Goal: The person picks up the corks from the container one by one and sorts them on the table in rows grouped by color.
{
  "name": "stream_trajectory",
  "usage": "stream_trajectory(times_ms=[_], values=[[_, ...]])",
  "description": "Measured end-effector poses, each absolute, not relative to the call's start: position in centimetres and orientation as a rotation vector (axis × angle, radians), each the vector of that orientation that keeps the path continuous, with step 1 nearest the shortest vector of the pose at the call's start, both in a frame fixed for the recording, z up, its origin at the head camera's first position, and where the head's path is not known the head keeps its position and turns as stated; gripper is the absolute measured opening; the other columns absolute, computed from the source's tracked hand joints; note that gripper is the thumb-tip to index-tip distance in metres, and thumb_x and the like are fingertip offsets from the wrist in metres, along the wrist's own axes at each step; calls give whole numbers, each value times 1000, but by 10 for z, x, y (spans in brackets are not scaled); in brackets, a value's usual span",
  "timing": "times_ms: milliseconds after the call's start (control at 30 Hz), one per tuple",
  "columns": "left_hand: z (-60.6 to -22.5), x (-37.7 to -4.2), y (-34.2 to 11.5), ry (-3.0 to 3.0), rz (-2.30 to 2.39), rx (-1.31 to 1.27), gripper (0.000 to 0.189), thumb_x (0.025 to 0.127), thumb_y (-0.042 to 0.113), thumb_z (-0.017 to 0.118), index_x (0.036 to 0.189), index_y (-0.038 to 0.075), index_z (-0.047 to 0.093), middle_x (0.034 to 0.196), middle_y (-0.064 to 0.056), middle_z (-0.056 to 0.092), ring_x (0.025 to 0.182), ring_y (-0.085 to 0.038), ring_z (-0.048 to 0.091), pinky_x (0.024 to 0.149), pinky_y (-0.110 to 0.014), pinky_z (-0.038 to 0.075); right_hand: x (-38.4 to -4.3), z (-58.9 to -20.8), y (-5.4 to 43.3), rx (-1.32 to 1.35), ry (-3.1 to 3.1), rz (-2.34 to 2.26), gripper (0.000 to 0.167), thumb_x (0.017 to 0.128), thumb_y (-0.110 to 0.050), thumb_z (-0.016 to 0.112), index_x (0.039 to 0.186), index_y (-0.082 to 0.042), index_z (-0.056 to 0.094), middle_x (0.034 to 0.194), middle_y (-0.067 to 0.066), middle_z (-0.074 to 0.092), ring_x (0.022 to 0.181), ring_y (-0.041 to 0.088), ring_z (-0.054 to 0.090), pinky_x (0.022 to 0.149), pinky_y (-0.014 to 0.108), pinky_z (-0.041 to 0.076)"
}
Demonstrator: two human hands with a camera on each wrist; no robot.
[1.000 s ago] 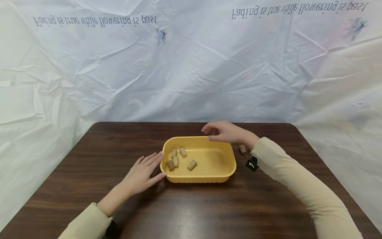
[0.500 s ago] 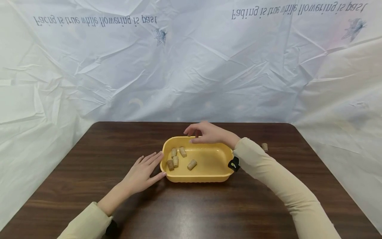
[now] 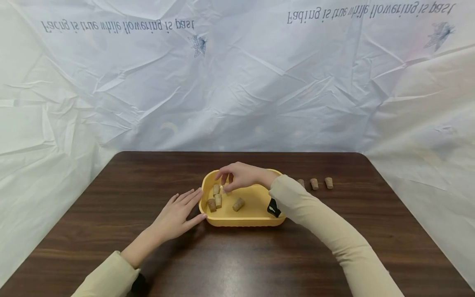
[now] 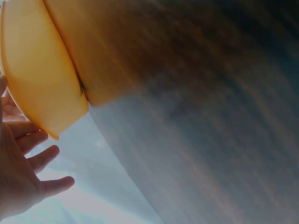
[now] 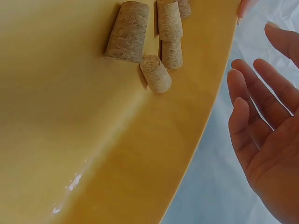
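Note:
A yellow plastic tray point(image 3: 243, 222) stands on the table with several cork stoppers point(image 3: 238, 204) lying in it, mostly toward its left end. My left hand point(image 3: 176, 216) touches the tray's left rim with straight, spread fingers; the left wrist view has those fingers against the yellow wall point(image 4: 42, 60). Over the tray's left half hovers my right hand point(image 3: 243, 175), fingers loosely bent and nothing between them. It partly hides one cork point(image 3: 226, 191) below its fingertips. In the right wrist view, that hand point(image 5: 271, 126) is apart from the corks point(image 5: 128, 32).
Three corks point(image 3: 314, 184) are spaced in a row on the dark wooden table point(image 3: 230, 260), right of the tray; the leftmost is partly behind my right sleeve point(image 3: 326, 227). A white printed sheet point(image 3: 237, 82) hangs behind and at both sides of the table.
My right hand has moved left and lower, from the tray's back right rim to above its left corks. More corks on the right now show past the sleeve. My left hand stays put.

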State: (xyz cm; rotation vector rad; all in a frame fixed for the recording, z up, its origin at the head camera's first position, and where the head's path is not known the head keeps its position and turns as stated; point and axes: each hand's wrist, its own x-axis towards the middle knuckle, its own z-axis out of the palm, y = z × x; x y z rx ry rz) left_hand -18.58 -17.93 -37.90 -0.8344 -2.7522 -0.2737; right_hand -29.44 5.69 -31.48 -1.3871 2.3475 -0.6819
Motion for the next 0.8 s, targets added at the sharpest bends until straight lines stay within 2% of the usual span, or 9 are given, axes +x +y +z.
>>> stream_trajectory(times_ms=[167, 500, 800], values=[[-378, -185, -179, -2752, -271, -832, 67, 86, 54, 43, 136, 10, 37, 135, -7, 37, 123, -25, 33, 95, -53, 22, -298, -318, 47, -1326, 2345, -609, 41, 82, -21, 62, 119, -6, 53, 99, 5, 59, 83, 16, 54, 70, 23, 43], [-378, -185, -179, -2747, -258, -834, 67, 86, 54, 43, 136, 10, 37, 136, -6, 36, 123, -24, 33, 95, -53, 23, -301, -334, 30, -1239, 2276, -493, 36, 83, -17, 62, 117, -7, 54, 92, -3, 58, 82, 7, 53, 71, 22, 43], [-379, -186, -179, -2746, -253, -838, 67, 86, 55, 42, 135, 9, 37, 136, -6, 36, 123, -23, 32, 94, -54, 24, -299, -345, 21, -1156, 2303, -426, 40, 79, -26, 67, 115, -12, 56, 82, -1, 60, 69, 8, 54, 62, 21, 44]])
